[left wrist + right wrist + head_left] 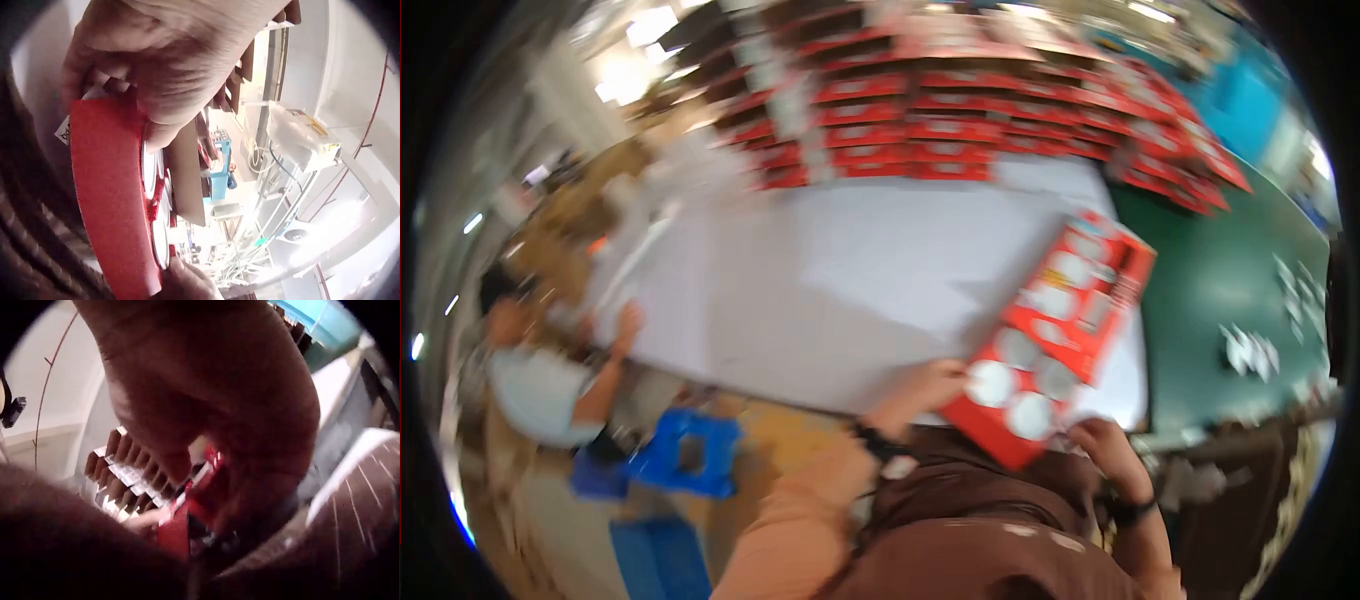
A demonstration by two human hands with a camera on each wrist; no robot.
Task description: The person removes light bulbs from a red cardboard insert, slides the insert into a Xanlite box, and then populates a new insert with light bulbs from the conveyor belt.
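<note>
A long red box point(1055, 332) with white and grey round pieces point(991, 384) set in its face lies tilted across the near right part of the white table, its near end over the person's lap. The left hand point(938, 384) grips its left edge; in the left wrist view the thumb point(164, 134) rests by the round pieces and the fingers go under the red side wall point(112, 194). At the near right corner, the right hand point(1108, 452) holds the box between thumb and fingers, seen close and dark in the right wrist view.
Stacked red boxes point(950, 130) line the back of the white table point(850, 260). On the right, a green table point(1200, 300) bears small white pieces point(1250, 352). Another person point(550, 390) sits at the left, near a blue plastic stool point(690, 452).
</note>
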